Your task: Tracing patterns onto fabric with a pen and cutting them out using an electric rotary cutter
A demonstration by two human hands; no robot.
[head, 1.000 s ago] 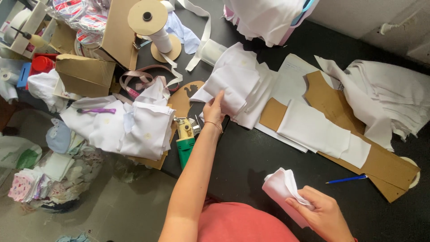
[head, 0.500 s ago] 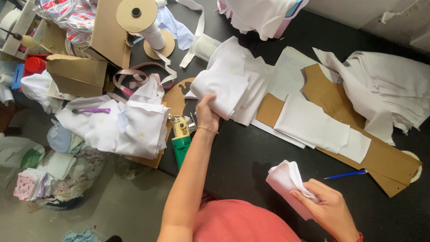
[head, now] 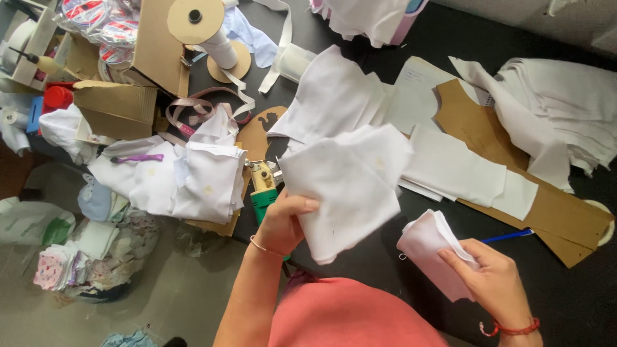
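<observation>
Left hand (head: pixel 283 222) pinching white fabric pieces (head: pixel 347 186), fingers closed on their lower left edge, lifting them above black table (head: pixel 373 263). Right hand (head: pixel 491 283) gripping folded pink-white cloth (head: pixel 427 247), thumb on top, fingers curled under. Lying beyond: brown cardboard pattern (head: pixel 553 212), white cut panels (head: pixel 456 170), blue pen (head: pixel 508 236). Sitting just left of left hand: green-yellow cutting tool (head: pixel 262 186), stack of white garments (head: pixel 186 177).

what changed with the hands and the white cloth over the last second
The left hand took a white cloth piece from the stack on the black table and drew it back toward the body. The right hand kept holding its pink and white cloth bundle. The cardboard patterns stayed put.
</observation>
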